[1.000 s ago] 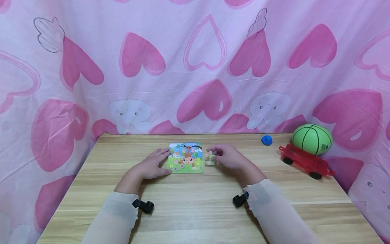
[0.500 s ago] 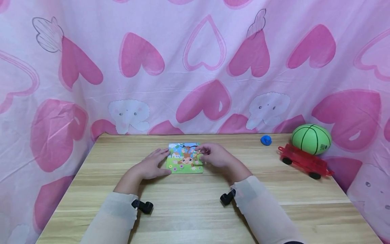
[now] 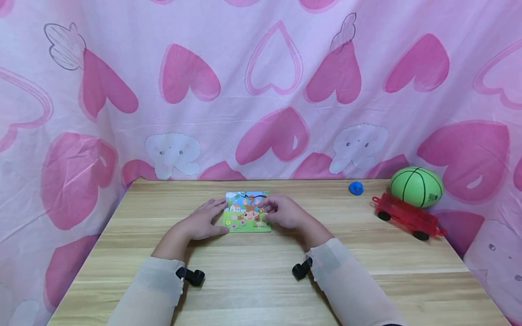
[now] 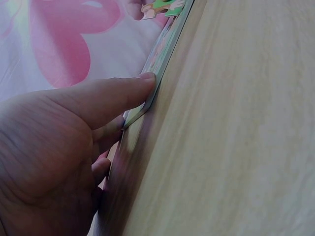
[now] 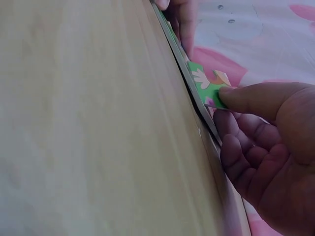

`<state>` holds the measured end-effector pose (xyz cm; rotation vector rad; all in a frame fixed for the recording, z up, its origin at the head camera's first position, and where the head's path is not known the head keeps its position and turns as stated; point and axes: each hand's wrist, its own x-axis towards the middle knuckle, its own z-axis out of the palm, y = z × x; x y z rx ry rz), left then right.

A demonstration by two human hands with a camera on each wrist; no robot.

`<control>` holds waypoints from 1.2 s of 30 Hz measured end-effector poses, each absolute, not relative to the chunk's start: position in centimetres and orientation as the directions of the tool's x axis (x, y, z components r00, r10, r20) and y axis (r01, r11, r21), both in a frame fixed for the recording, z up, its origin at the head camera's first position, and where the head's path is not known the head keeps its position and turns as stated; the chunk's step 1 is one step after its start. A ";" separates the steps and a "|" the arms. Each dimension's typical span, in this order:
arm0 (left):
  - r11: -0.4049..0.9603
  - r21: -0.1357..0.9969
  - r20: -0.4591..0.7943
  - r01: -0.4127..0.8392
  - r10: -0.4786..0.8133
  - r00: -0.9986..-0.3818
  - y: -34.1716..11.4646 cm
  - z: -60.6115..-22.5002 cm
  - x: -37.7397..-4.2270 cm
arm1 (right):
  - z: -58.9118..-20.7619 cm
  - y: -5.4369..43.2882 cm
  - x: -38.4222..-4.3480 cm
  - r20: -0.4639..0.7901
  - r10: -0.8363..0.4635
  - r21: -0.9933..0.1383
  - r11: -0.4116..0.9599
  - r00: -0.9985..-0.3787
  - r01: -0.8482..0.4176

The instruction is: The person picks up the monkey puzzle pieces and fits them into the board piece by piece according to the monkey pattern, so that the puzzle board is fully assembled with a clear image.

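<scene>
A square jigsaw puzzle [image 3: 240, 222] with a cartoon monkey on it lies flat on the wooden table. My left hand [image 3: 200, 222] rests at its left side, fingers fairly straight, the thumb touching the near left corner. In the left wrist view that thumb [image 4: 125, 93] presses on the board's edge. My right hand [image 3: 287, 212] is over the board's right side. Between thumb and fingers it pinches a puzzle piece [image 5: 205, 93], green with a white paw and a bit of orange. The piece is tilted over the board, its far end partly hidden by the thumb.
Towards the back right of the table [image 3: 253, 280] sit a small blue round object [image 3: 356, 188], a green ball [image 3: 416, 185] with black lines and a red toy wagon [image 3: 408, 216] with black wheels. A pink heart-patterned curtain [image 3: 228, 122] hangs behind the table's back edge.
My right hand has moved left with the puzzle piece, from beside the board to over its right part. My left hand has stayed in place at the board's left side.
</scene>
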<state>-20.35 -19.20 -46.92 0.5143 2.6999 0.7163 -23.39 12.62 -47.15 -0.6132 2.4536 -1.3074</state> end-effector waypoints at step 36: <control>0.817 0.513 -0.203 0.265 0.415 -0.887 -19.3 -46.9 -20.4 | -46.3 12.1 -22.9 -0.168 -0.487 -0.731 0.645 -0.857 -0.223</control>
